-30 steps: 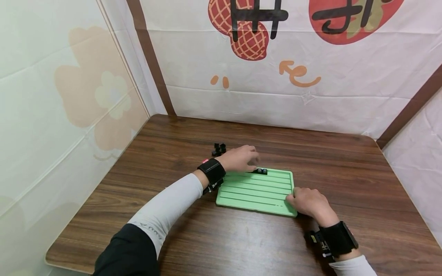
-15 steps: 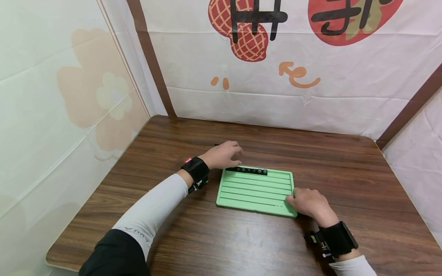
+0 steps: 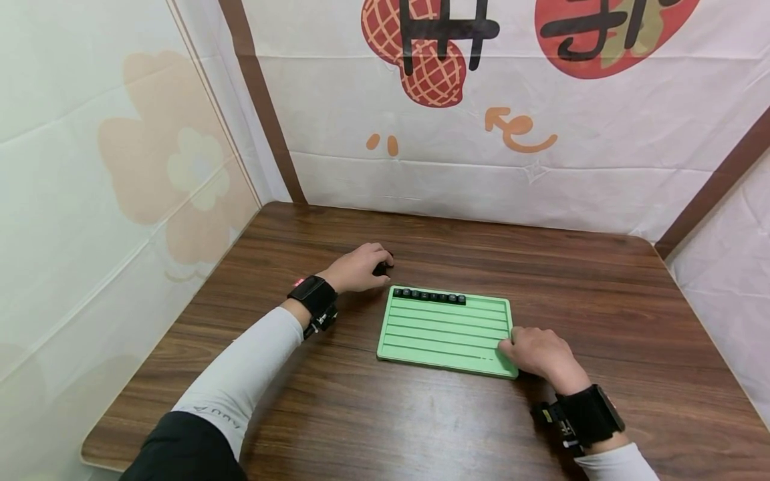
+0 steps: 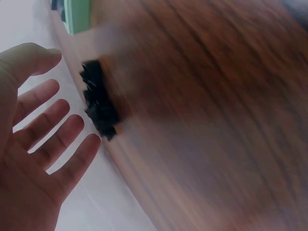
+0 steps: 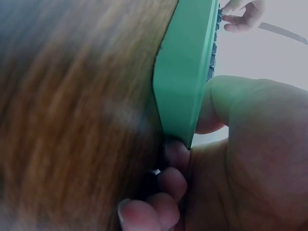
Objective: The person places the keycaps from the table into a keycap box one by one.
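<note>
My left hand point(image 3: 357, 268) reaches over a small pile of black keycaps point(image 3: 380, 268) left of the tray's far corner. In the left wrist view its fingers point(image 4: 57, 144) are spread, with a gap between them and the jumbled keycaps point(image 4: 98, 98). A light green grooved tray point(image 3: 445, 337) lies flat on the table. Along its far groove stands a row of black keycaps point(image 3: 430, 296), starting at the left end. My right hand point(image 3: 538, 351) grips the tray's near right corner, thumb on top and fingers curled by the underside, as the right wrist view shows.
The brown wood-grain table point(image 3: 337, 414) carries the tray and the pile. A white printed cloth point(image 3: 337, 180) hangs behind its far edge, and another cloth point(image 3: 120, 280) hangs along the left side.
My left hand has moved left from above the tray's far groove to the loose keycaps, uncovering the whole row. The right hand and the tray have stayed in place.
</note>
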